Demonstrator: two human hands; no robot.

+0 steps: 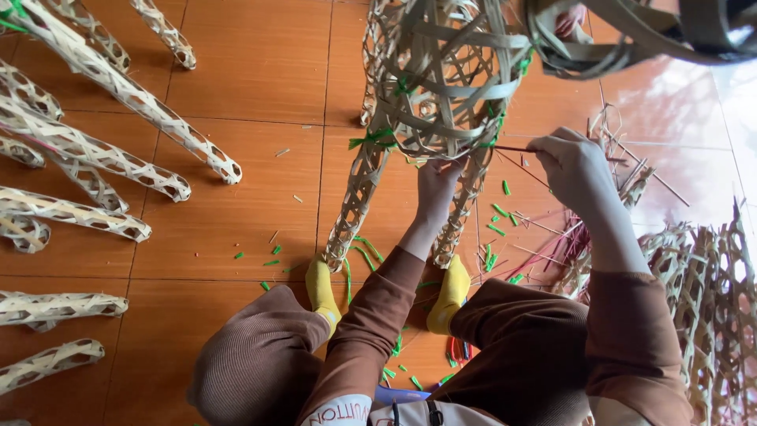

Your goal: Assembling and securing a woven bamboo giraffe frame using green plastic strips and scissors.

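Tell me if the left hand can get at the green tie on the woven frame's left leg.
Probably yes: the left hand already touches the woven frame, and nothing lies between it and the green tie.

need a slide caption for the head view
Seated person's left hand and right hand work on a woven bamboo frame.

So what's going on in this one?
A person sits on an orange tiled floor working on a woven bamboo frame that stands on two lattice legs. The left hand reaches up under the frame's body between the legs, and the right hand holds a thin stick against its side. Feet in yellow socks rest by the legs. Green tie scraps litter the floor, and more woven legs lie to the left.
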